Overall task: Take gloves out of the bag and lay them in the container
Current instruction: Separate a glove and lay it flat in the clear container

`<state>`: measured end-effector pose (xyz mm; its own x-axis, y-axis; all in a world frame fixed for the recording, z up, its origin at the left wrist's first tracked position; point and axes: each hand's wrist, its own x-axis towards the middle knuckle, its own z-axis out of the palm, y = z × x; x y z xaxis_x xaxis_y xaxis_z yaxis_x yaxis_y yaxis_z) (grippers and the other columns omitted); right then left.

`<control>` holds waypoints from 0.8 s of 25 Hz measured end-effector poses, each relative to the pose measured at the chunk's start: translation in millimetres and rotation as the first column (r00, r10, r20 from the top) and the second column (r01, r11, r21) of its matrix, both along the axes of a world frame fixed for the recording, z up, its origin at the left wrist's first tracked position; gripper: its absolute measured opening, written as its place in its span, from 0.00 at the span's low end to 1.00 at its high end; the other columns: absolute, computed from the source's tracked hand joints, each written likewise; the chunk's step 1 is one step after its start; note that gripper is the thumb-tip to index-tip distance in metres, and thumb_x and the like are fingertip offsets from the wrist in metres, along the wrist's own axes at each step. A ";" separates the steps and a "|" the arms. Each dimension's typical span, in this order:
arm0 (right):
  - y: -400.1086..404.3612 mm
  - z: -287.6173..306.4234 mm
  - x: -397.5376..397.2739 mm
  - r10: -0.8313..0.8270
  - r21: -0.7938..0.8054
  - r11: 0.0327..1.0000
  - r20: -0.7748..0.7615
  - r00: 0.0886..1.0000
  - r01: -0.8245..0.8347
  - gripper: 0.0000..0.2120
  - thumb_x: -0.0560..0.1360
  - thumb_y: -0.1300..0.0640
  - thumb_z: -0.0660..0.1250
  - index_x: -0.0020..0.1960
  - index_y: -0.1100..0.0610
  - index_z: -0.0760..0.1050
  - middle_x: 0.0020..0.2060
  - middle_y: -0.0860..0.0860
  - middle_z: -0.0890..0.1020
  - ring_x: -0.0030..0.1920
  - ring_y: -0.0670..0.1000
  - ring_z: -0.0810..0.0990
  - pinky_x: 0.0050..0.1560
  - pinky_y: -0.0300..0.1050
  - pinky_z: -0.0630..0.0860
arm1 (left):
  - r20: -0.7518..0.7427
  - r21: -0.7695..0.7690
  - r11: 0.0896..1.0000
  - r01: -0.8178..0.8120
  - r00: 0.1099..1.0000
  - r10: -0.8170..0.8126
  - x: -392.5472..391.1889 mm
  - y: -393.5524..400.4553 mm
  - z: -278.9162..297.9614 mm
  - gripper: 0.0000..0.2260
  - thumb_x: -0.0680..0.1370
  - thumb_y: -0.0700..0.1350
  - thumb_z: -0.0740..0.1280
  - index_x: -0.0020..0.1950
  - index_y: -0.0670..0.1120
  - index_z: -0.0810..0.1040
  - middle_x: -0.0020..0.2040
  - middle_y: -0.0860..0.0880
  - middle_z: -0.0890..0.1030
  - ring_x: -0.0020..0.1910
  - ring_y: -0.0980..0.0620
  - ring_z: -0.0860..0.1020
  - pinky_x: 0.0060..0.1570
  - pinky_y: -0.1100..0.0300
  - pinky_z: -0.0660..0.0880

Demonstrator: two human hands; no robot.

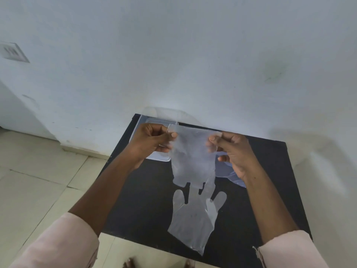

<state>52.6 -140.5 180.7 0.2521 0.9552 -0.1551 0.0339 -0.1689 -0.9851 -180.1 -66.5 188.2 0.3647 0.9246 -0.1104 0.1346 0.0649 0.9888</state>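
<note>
Seen from above, 2 bare hands hold 1 clear plastic glove (193, 161) in the air at the center of the frame, above a black counter (146, 200). The left hand (152, 141) has its grip pinched on the glove's upper left edge; the right hand (234, 149) has its grip pinched on the upper right edge, so the cuff is stretched between them and the fingers hang downward. A second clear glove (195, 221) lies flat on the counter lower in the frame, fingers pointing up, near the counter's front edge. A clear container (154, 120) sits at the counter's upper left corner, partly hidden behind the left hand. A bluish plastic bag (229, 173) lies beneath the right hand. Bare black counter stays open at left and right. Behind stands a white wall (193, 55); beige floor tiles (38, 180) fill the lower left.
</note>
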 end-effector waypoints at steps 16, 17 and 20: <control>29.5 -7.1 -164.1 -0.159 -0.057 0.985 0.039 0.987 0.161 0.07 0.78 0.60 0.66 0.43 0.57 0.81 0.37 0.50 0.86 0.38 0.48 0.83 0.28 0.38 0.74 | 0.114 -0.187 0.973 0.136 0.987 -0.116 -135.4 58.2 -33.3 0.07 0.77 0.45 0.70 0.47 0.43 0.85 0.42 0.46 0.85 0.39 0.51 0.84 0.36 0.58 0.81; 29.3 -6.9 -166.9 -0.192 -0.056 0.980 0.024 0.981 0.193 0.07 0.78 0.59 0.66 0.42 0.56 0.80 0.36 0.49 0.86 0.37 0.48 0.83 0.27 0.37 0.74 | 0.113 -0.175 0.976 0.130 0.987 -0.112 -134.4 58.5 -34.1 0.07 0.76 0.45 0.70 0.47 0.43 0.85 0.43 0.45 0.85 0.39 0.50 0.84 0.37 0.57 0.81; 38.2 -8.1 -175.8 -0.246 -0.042 0.968 0.064 0.967 0.249 0.06 0.78 0.60 0.67 0.42 0.55 0.80 0.38 0.51 0.85 0.39 0.48 0.83 0.29 0.37 0.75 | 0.115 -0.131 0.987 0.097 0.990 -0.082 -136.5 62.9 -33.0 0.09 0.76 0.45 0.70 0.48 0.39 0.84 0.43 0.44 0.85 0.39 0.49 0.84 0.41 0.56 0.83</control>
